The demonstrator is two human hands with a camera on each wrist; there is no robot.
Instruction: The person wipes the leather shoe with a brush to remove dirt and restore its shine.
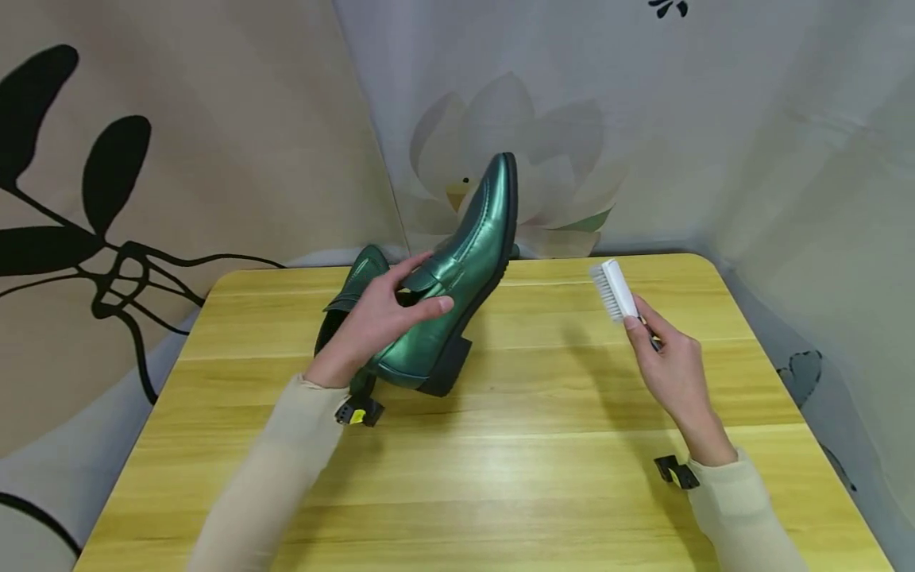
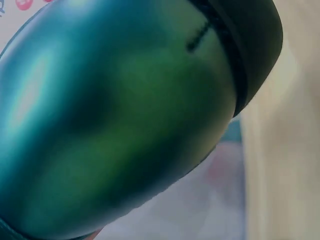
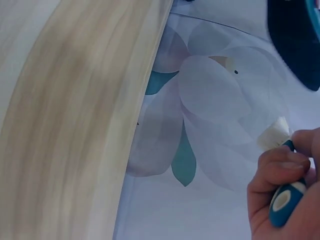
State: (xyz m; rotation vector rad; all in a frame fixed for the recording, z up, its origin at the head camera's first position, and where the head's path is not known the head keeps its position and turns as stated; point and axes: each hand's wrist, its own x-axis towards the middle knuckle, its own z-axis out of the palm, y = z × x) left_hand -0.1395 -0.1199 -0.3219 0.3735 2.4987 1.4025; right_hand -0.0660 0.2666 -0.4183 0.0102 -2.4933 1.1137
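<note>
My left hand (image 1: 386, 310) grips a shiny green loafer (image 1: 465, 262) at its opening, holding it tilted with the toe up and the black heel low. Close up in the left wrist view, the shoe's green back (image 2: 130, 115) carries a short dark mark (image 2: 199, 37) near the sole. Behind my left hand sits a second green loafer (image 1: 364, 274), partly hidden by the hand and the first shoe. On the right, my right hand (image 1: 672, 365) holds a small brush (image 1: 616, 290) by its handle, white bristles facing left, apart from the shoe. Its blue handle (image 3: 286, 204) shows between the fingers in the right wrist view.
A wooden table (image 1: 543, 477) lies under both hands. Curtains (image 1: 572, 95) with flower and leaf prints hang close behind its back edge and along both sides. Small black wrist mounts (image 1: 360, 411) sit at both cuffs.
</note>
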